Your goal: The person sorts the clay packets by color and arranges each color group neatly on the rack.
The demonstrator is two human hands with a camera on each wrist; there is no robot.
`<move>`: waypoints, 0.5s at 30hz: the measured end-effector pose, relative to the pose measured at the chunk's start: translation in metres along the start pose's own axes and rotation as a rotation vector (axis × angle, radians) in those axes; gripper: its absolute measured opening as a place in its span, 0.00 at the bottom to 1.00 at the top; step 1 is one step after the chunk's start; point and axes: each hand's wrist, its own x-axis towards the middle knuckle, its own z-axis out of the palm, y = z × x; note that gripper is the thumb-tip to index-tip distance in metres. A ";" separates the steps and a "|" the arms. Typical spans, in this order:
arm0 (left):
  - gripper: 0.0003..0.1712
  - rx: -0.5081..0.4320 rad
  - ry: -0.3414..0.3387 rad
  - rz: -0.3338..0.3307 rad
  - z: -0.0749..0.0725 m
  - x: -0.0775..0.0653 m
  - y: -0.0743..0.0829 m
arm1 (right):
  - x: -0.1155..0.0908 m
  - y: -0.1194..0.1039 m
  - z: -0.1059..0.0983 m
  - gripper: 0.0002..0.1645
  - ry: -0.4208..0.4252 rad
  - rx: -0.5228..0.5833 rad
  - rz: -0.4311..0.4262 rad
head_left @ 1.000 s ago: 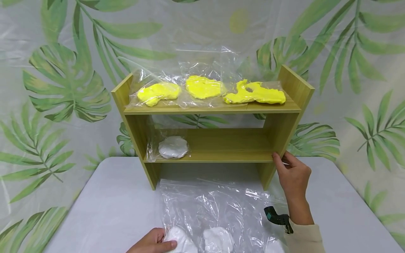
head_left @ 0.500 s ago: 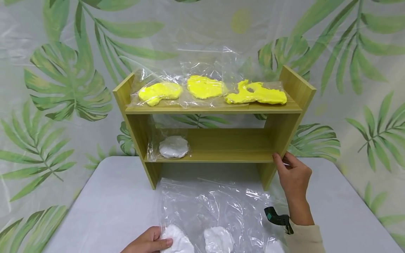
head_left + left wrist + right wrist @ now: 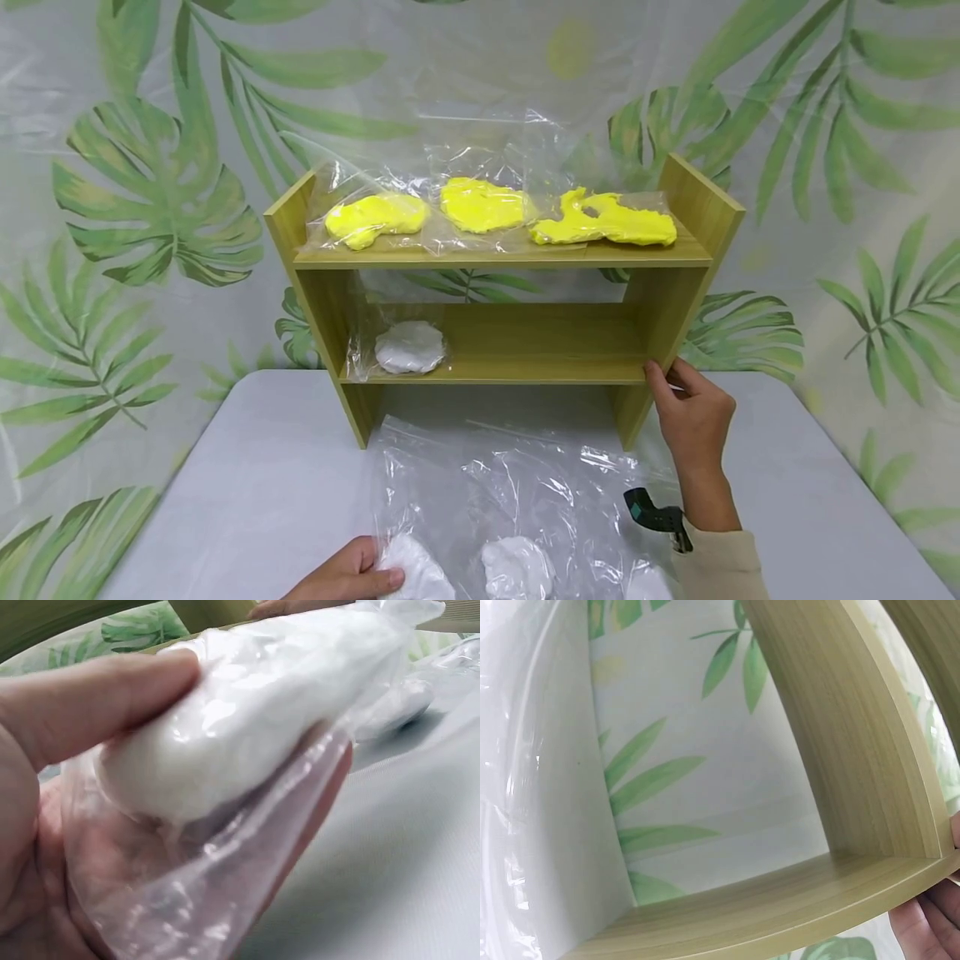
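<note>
My left hand (image 3: pixel 339 573) holds a clear zip bag of white clay (image 3: pixel 411 567) at the table's front. In the left wrist view the thumb lies on top of the soft lump (image 3: pixel 232 705), and the other fingers pass beneath the plastic. My right hand (image 3: pixel 693 417) grips the right side panel of a small wooden shelf (image 3: pixel 543 342) at the height of its middle board, thumb on the front edge. A few fingers (image 3: pixel 922 926) at that panel's edge show in the right wrist view.
Yellow clay (image 3: pixel 483 206) in clear bags lines the top board. One bagged white lump (image 3: pixel 410 347) sits at the left of the middle board. Two more white lumps in bags, one a middle lump (image 3: pixel 517 568), lie on the white table (image 3: pixel 247 500). A leaf-patterned curtain (image 3: pixel 487 67) hangs behind.
The left hand has shifted slightly left, drawing its bag of white clay along. The right hand keeps its place on the shelf's side panel.
</note>
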 end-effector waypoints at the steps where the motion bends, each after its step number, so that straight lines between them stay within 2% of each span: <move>1: 0.13 0.018 0.014 0.002 0.001 -0.001 0.001 | 0.000 0.000 0.000 0.13 -0.001 -0.001 0.002; 3: 0.11 0.049 0.053 -0.006 0.002 -0.002 0.003 | 0.000 -0.001 0.000 0.13 -0.003 -0.005 0.003; 6: 0.10 0.122 0.169 -0.035 0.005 -0.006 0.008 | 0.000 -0.001 0.000 0.13 -0.005 -0.013 0.005; 10: 0.21 0.231 0.355 -0.085 0.012 -0.013 0.016 | 0.000 -0.002 -0.001 0.14 -0.009 -0.024 0.009; 11: 0.24 0.259 0.384 -0.087 0.014 -0.014 0.019 | 0.000 -0.002 -0.001 0.14 -0.011 -0.026 0.011; 13: 0.26 0.290 0.411 -0.086 0.019 -0.015 0.024 | 0.000 -0.002 -0.001 0.14 -0.013 -0.031 0.014; 15: 0.25 0.242 0.348 -0.065 0.024 -0.015 0.029 | -0.001 -0.002 -0.001 0.14 -0.013 -0.035 0.016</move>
